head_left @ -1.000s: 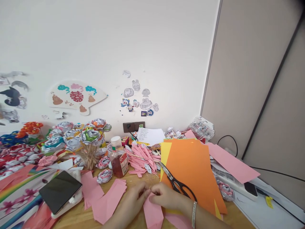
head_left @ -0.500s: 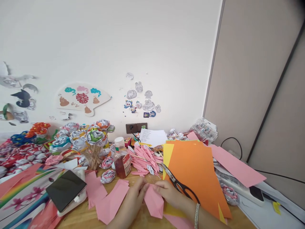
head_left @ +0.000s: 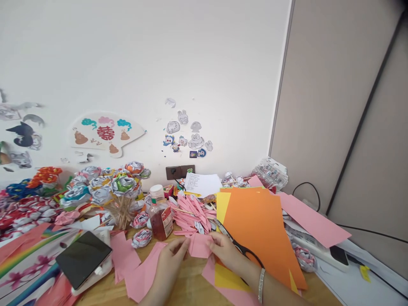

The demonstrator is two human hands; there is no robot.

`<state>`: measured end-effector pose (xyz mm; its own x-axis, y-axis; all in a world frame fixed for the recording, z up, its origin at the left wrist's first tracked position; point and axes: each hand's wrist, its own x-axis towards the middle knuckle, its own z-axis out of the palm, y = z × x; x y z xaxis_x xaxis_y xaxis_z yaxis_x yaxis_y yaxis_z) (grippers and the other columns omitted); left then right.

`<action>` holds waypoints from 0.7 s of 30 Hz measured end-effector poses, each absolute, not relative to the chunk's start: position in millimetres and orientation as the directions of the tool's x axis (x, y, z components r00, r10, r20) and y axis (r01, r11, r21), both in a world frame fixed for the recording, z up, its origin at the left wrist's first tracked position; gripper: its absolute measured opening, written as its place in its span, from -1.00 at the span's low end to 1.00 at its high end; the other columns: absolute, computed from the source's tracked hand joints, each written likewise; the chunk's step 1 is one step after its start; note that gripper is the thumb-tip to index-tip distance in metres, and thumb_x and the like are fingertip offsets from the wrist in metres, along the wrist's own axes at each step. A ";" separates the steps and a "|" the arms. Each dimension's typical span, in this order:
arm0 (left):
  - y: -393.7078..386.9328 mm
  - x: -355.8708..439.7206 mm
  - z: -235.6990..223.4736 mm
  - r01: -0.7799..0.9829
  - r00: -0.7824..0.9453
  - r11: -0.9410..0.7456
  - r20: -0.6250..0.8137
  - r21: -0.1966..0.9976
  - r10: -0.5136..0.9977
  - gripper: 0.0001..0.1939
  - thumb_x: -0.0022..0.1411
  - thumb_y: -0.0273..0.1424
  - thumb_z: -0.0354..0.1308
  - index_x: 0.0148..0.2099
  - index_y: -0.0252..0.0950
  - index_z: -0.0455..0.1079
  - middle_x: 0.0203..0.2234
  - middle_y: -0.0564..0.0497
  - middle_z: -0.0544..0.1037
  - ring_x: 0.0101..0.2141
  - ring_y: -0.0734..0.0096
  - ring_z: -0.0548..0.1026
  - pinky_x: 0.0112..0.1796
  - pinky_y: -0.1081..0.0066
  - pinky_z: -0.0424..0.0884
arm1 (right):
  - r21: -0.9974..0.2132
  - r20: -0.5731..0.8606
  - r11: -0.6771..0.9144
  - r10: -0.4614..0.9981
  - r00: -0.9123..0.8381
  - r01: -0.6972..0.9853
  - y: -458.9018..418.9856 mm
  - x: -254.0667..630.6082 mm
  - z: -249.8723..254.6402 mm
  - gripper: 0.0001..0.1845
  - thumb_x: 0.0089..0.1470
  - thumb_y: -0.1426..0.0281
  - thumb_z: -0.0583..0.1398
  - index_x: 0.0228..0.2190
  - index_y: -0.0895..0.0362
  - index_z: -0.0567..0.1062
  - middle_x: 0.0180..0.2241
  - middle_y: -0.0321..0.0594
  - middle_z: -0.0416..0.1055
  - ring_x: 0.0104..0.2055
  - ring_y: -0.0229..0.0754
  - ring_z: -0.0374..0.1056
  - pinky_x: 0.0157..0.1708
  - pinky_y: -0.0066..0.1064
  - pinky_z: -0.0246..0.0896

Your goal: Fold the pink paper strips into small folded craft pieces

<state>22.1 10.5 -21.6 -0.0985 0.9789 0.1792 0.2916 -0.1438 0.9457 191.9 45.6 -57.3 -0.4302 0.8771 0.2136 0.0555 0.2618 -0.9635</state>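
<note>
A small folded piece of pink paper (head_left: 199, 246) is stretched between my two hands, above the wooden table. My left hand (head_left: 174, 251) pinches its left edge between thumb and fingertips. The right edge is gripped by my right hand (head_left: 223, 250), which has a bracelet on the wrist. Black-handled scissors (head_left: 245, 250) lie just beyond my right hand, on orange sheets (head_left: 255, 225). More pink paper (head_left: 143, 272) rests left of my left forearm, and pink and yellow paper (head_left: 229, 278) lies below my right hand.
A bottle of reddish-brown liquid (head_left: 160, 219) stands behind my left hand, beside a heap of folded pink strips (head_left: 193, 210). Crumpled paper flowers (head_left: 123, 187) on sticks crowd the left. A dark tablet-like device (head_left: 83, 258) lies front left. A power strip (head_left: 315, 248) sits at right.
Both hands have lifted the pink paper away from me and turned it. It hung lengthwise before and now lies crosswise, looking shorter. The view has shifted slightly.
</note>
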 end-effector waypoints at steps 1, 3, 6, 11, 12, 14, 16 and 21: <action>10.8 22.0 -21.5 0.267 -0.096 -0.136 0.167 0.954 0.981 -0.68 -0.04 -0.15 0.10 -0.55 -0.33 0.37 -0.75 0.15 0.26 -0.62 0.45 0.24 -0.54 0.49 0.17 | -0.966 0.208 0.252 0.880 -0.428 0.050 46.2 192.4 -57.3 -0.62 0.02 0.09 0.05 -0.43 0.19 0.35 -0.55 -0.34 0.19 -0.52 -0.31 0.12 -0.50 -0.49 0.03; 11.8 22.6 -23.1 0.227 -0.065 -0.118 0.136 0.967 0.989 -0.70 -0.06 -0.17 0.12 -0.52 -0.34 0.39 -0.74 0.15 0.29 -0.63 0.47 0.24 -0.56 0.50 0.17 | -0.968 0.202 0.247 0.881 -0.428 0.051 46.0 193.3 -56.4 -0.61 0.03 0.09 0.05 -0.44 0.19 0.34 -0.56 -0.35 0.18 -0.54 -0.33 0.11 -0.54 -0.51 0.01; 13.7 23.8 -27.2 0.181 -0.024 -0.074 0.080 0.981 0.997 -0.69 -0.08 -0.18 0.14 -0.41 -0.35 0.42 -0.63 0.09 0.43 -0.63 0.47 0.29 -0.58 0.50 0.20 | -0.964 0.205 0.257 0.872 -0.444 0.060 44.4 195.0 -53.9 -0.62 0.00 0.09 0.09 -0.48 0.19 0.34 -0.56 -0.36 0.18 -0.56 -0.35 0.09 -0.57 -0.53 -0.01; 16.9 21.9 -30.4 0.144 -0.056 -0.057 0.065 0.988 0.996 -0.65 -0.12 -0.17 0.15 -0.38 -0.37 0.41 -0.62 0.08 0.47 -0.65 0.48 0.33 -0.58 0.49 0.24 | -0.963 0.258 0.261 0.846 -0.467 -0.061 50.3 198.6 -56.9 -0.59 0.07 0.08 0.00 -0.46 0.18 0.35 -0.59 -0.32 0.26 -0.60 -0.34 0.17 -0.59 -0.51 0.03; 17.5 21.1 -30.5 0.136 -0.073 -0.055 0.066 0.989 0.995 -0.65 -0.13 -0.17 0.16 -0.38 -0.37 0.41 -0.63 0.08 0.47 -0.66 0.49 0.33 -0.58 0.49 0.24 | -0.967 0.250 0.239 0.840 -0.482 -0.085 53.2 199.1 -59.1 -0.59 0.07 0.08 -0.01 -0.44 0.17 0.35 -0.60 -0.32 0.28 -0.62 -0.34 0.18 -0.61 -0.50 0.04; 18.9 19.9 -30.8 0.119 -0.087 -0.041 0.051 0.992 0.995 -0.65 -0.15 -0.17 0.17 -0.38 -0.37 0.40 -0.64 0.09 0.47 -0.68 0.49 0.33 -0.60 0.49 0.24 | -0.976 0.216 0.187 0.828 -0.517 -0.109 58.9 199.5 -63.8 -0.61 0.03 0.08 0.05 -0.41 0.18 0.35 -0.61 -0.31 0.33 -0.66 -0.33 0.21 -0.64 -0.50 0.06; 20.3 19.3 -31.5 0.094 -0.077 -0.020 0.027 0.995 0.997 -0.64 -0.18 -0.18 0.19 -0.37 -0.36 0.39 -0.64 0.10 0.47 -0.69 0.50 0.34 -0.61 0.49 0.24 | -0.981 0.195 0.151 0.821 -0.537 -0.125 62.8 199.1 -67.7 -0.63 -0.02 0.10 0.12 -0.38 0.18 0.35 -0.61 -0.31 0.35 -0.67 -0.33 0.22 -0.66 -0.50 0.08; 21.1 19.1 -31.6 0.028 -0.059 -0.001 0.003 1.000 0.998 -0.65 -0.19 -0.22 0.20 -0.34 -0.35 0.39 -0.71 0.17 0.41 -0.72 0.52 0.33 -0.63 0.51 0.23 | -0.973 0.198 0.102 0.832 -0.518 -0.207 61.3 197.8 -67.0 -0.65 -0.03 0.17 0.15 -0.29 0.18 0.33 -0.65 -0.35 0.35 -0.69 -0.33 0.25 -0.67 -0.51 0.12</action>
